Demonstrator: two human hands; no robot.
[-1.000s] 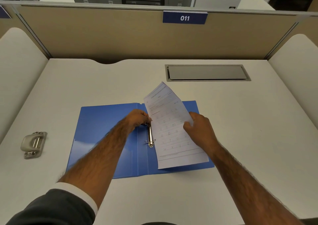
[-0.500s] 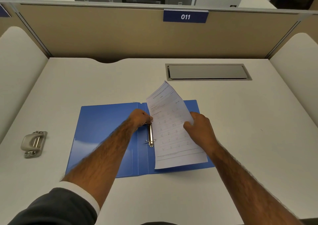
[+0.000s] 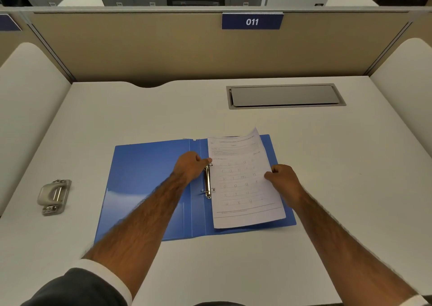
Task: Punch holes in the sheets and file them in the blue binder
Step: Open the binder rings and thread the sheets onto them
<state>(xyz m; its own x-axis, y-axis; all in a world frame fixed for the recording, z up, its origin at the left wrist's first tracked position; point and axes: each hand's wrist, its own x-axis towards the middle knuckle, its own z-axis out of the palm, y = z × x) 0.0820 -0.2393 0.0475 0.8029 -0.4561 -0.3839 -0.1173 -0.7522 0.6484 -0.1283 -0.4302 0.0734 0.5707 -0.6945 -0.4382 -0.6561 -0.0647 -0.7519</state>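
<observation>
The blue binder (image 3: 145, 184) lies open flat on the white desk, its metal ring mechanism (image 3: 207, 184) along the spine. A printed sheet (image 3: 243, 184) with letters lies on the binder's right half, its left edge at the rings. My left hand (image 3: 191, 167) pinches the sheet's left edge by the upper ring. My right hand (image 3: 282, 179) grips the sheet's right edge, fingers curled over it. The far right corner of the sheet curls up a little.
A grey metal hole punch (image 3: 54, 196) sits at the desk's left side, apart from the binder. A recessed grey cable flap (image 3: 285, 95) lies at the back right. Beige partitions with a "011" sign (image 3: 252, 21) close off the desk's far side.
The sheet has swung from tilted and lifted to nearly square on the binder's right half, lower and flatter. My right hand moved right along its edge; my left stayed at the rings.
</observation>
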